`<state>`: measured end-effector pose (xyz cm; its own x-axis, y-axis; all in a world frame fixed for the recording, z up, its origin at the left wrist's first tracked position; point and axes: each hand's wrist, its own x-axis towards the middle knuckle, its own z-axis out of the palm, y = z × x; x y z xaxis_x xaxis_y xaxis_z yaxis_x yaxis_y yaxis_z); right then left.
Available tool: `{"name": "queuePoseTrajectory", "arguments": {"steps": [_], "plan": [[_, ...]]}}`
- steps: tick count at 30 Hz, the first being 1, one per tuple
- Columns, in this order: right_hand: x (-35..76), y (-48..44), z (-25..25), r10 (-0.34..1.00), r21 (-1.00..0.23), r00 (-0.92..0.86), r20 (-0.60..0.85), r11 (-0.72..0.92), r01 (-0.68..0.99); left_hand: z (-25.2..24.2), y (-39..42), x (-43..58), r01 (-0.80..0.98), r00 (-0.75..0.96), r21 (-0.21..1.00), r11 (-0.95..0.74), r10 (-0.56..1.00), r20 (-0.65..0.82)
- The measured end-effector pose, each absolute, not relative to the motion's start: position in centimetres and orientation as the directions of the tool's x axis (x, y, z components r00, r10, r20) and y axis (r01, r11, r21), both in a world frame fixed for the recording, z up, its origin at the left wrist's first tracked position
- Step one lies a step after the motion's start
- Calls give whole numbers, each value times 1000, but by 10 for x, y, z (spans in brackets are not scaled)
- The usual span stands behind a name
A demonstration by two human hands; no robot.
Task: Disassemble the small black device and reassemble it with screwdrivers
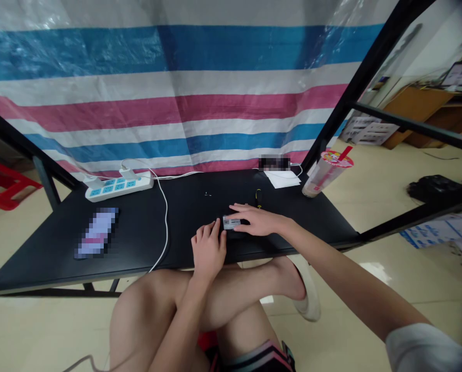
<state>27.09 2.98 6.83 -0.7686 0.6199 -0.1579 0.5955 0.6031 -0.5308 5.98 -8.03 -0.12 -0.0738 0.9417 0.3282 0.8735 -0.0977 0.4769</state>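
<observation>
Your right hand (257,221) lies with its thumb set apart from its fingers across the right part of a small rectangular block with a printed label (231,223) on the black table (184,227), while your left hand (209,248), fingers bent, sits at the block's left end; you cannot tell from this view whether either one grips it. Just beyond your right hand is a black-and-yellow tool handle (258,198), with white paper (283,179) farther past it, and well to your left hand's left lies a white power strip (120,187).
</observation>
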Motion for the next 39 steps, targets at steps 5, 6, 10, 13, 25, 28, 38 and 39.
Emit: {"name": "queuePoseTrajectory", "arguments": {"steps": [5,6,10,13,25,28,38,39], "plan": [[285,31,73,675,-510,-726,-135,580,635,0,-81,60,876,-72,472,-94,944,321],[287,30,74,672,-491,-724,-155,584,647,0,-81,60,876,-74,474,-93,944,322],[293,25,71,667,-445,-721,-189,596,668,1,-81,60,876,-75,473,-93,943,324],[294,22,66,674,-442,-713,-192,589,676,3,-80,60,885,-70,458,-85,948,312],[286,17,71,675,-421,-672,-305,538,731,17,-80,64,922,-87,387,2,975,204],[286,16,72,677,-418,-665,-315,531,737,21,-79,64,924,-84,381,4,977,194],[283,14,70,677,-411,-657,-331,523,747,25,-78,67,941,-71,339,8,982,173],[283,14,70,677,-410,-656,-334,522,748,25,-78,67,943,-69,332,8,982,175]]}}
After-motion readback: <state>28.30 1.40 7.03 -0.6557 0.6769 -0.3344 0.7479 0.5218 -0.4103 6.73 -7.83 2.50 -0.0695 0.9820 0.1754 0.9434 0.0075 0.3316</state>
